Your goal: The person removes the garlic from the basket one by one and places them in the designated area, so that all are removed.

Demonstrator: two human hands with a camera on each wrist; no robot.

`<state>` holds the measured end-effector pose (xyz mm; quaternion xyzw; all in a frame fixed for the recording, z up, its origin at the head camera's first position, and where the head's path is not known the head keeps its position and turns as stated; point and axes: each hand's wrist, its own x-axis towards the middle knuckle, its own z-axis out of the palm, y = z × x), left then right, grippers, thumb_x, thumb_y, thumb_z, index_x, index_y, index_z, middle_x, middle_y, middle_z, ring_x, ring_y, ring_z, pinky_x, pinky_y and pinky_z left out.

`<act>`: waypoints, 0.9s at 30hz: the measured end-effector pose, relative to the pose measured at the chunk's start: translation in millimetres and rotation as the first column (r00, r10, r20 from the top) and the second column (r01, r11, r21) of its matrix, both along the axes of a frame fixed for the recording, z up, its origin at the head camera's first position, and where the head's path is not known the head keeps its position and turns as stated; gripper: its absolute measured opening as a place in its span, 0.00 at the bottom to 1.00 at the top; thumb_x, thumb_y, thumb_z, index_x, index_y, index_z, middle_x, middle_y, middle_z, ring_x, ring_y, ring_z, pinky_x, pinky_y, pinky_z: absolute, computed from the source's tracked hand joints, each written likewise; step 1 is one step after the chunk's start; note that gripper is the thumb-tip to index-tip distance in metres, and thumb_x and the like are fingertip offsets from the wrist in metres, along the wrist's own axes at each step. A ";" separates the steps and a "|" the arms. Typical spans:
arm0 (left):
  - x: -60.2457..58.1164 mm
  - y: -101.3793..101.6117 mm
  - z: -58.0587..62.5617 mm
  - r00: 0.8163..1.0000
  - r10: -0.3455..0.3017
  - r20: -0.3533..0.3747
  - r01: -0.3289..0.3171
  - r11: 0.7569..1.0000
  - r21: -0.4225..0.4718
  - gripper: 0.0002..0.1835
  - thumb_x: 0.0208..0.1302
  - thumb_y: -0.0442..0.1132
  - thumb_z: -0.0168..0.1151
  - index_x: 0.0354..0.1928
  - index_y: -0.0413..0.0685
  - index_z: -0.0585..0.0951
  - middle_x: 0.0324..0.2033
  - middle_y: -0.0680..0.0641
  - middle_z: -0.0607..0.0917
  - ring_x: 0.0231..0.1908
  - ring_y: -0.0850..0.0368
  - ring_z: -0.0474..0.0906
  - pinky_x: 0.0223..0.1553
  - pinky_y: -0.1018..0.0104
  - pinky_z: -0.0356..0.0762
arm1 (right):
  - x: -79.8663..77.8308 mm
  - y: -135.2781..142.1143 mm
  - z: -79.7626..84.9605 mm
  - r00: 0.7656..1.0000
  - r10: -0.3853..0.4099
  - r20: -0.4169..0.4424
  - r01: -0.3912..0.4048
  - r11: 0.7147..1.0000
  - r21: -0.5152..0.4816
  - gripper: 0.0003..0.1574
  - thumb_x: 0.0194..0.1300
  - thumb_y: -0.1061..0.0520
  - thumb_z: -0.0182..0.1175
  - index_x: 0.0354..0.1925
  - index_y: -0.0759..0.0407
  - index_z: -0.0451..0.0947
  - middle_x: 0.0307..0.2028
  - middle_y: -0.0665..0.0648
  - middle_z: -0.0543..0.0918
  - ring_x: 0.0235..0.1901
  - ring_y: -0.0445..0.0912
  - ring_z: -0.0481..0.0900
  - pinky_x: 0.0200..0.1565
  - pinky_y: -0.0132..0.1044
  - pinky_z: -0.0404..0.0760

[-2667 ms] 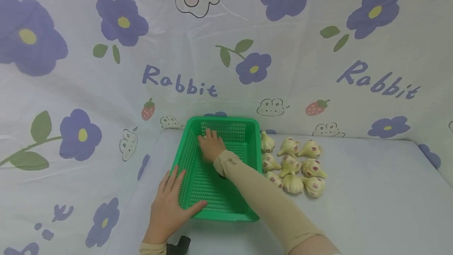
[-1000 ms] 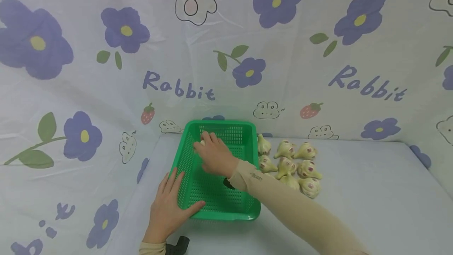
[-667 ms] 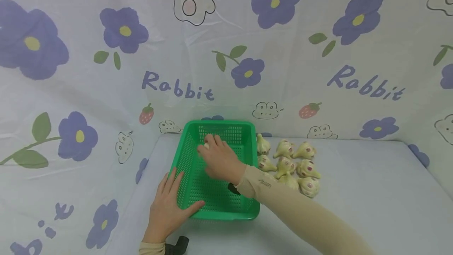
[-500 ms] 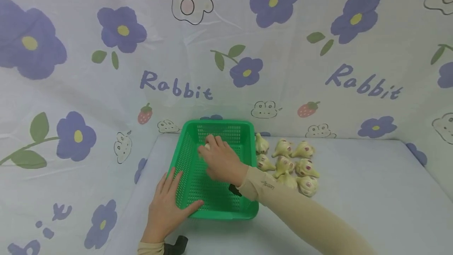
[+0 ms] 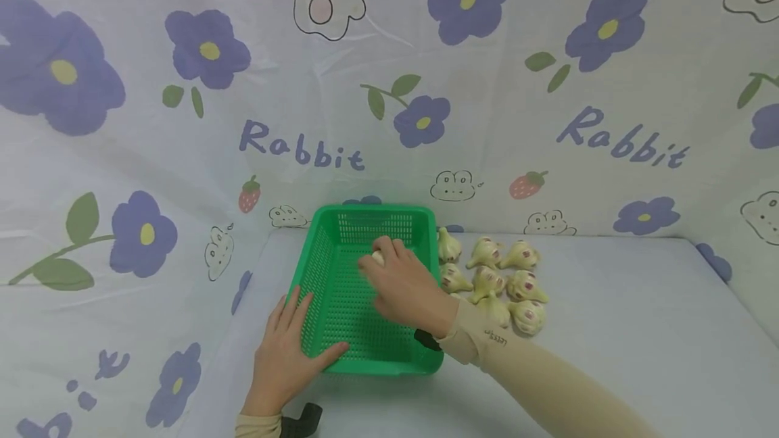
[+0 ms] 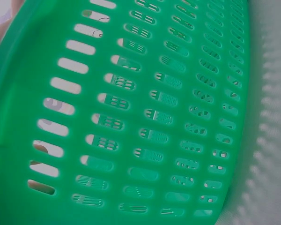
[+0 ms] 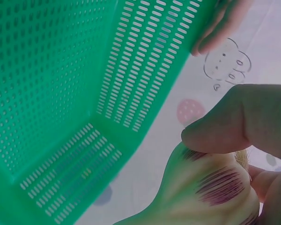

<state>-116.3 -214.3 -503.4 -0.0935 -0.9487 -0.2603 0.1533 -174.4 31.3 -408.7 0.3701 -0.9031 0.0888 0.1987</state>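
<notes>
My right hand point(image 5: 404, 282) pinches a garlic bulb point(image 5: 379, 258) over the right half of a green perforated basket point(image 5: 365, 369). In the right wrist view, thumb and fingers hold this pale, purple-streaked garlic bulb point(image 7: 220, 180) high, its neck pointing down and left. Most of it is hidden by the hand in the head view. My left hand point(image 5: 286, 353) rests on the basket's near left corner, fingers straight along the left rim and thumb across the front rim. The left wrist view shows mainly the slotted basket wall point(image 6: 84, 140).
Several more garlic bulbs point(image 5: 489, 282) lie in rough rows on the white table point(image 5: 621, 303), right beside the basket. A patterned cloth point(image 5: 389, 86) hangs behind and to the left. Dark wrist mounts point(image 5: 302, 420) sit under the sleeves.
My right hand has gone from reaching into the basket's far left part to holding a garlic bulb, and has moved rightward with it. My left hand stays on the rim.
</notes>
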 end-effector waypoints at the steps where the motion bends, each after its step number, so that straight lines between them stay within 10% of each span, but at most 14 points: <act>1: 0.2 0.1 0.0 1.000 0.001 0.000 -0.001 1.000 0.001 0.60 0.53 0.73 0.72 0.80 0.45 0.64 0.81 0.41 0.59 0.80 0.36 0.53 0.63 0.27 0.72 | 1.9 3.4 0.5 1.000 0.000 0.001 0.000 1.000 -0.010 0.31 0.53 0.70 0.67 0.56 0.55 0.79 0.55 0.66 0.74 0.43 0.55 0.71 0.40 0.42 0.77; 19: 0.5 0.0 3.0 1.000 0.002 0.007 -0.002 1.000 0.009 0.59 0.53 0.72 0.72 0.79 0.45 0.64 0.81 0.41 0.60 0.80 0.37 0.53 0.65 0.28 0.71 | 31.0 72.3 3.8 0.993 -0.081 0.085 0.090 0.990 -0.105 0.33 0.50 0.71 0.66 0.57 0.63 0.74 0.55 0.66 0.74 0.49 0.58 0.75 0.46 0.47 0.82; 27: -0.5 1.6 6.2 1.000 0.003 0.007 -0.003 1.000 0.010 0.59 0.53 0.72 0.72 0.80 0.46 0.65 0.81 0.41 0.60 0.80 0.37 0.54 0.63 0.28 0.73 | 39.8 89.5 0.5 0.997 -0.072 -0.008 0.070 0.986 -0.151 0.32 0.43 0.74 0.63 0.52 0.66 0.76 0.49 0.64 0.77 0.46 0.56 0.75 0.47 0.48 0.81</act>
